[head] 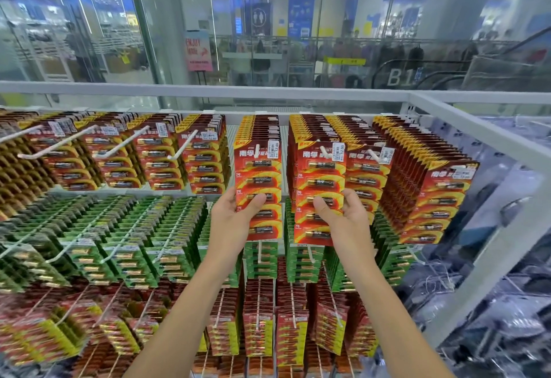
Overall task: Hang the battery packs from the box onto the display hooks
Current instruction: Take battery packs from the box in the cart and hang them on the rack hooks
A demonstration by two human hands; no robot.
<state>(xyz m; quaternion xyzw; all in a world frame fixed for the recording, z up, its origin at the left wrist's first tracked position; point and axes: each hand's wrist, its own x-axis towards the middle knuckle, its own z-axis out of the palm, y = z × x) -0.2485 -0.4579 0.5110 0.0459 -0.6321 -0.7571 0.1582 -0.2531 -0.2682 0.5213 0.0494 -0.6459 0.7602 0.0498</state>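
Observation:
Red and yellow battery packs fill the top row of white display hooks. My left hand (pixel 235 213) grips the lower left edge of the front red battery pack (pixel 258 169) on a middle hook (pixel 257 148), thumb across its face. My right hand (pixel 343 213) holds the lower part of the front pack (pixel 320 175) on the neighbouring hook (pixel 325 151) to the right. Both packs hang upright with the hook tips through their top holes. The box is not in view.
Green battery packs (pixel 125 246) hang in the row below, more red and yellow packs (pixel 259 327) lower down. Bare white hook tips (pixel 185 148) stick out at the upper left. A white shelf frame (pixel 477 139) runs along the top and right, with glass behind.

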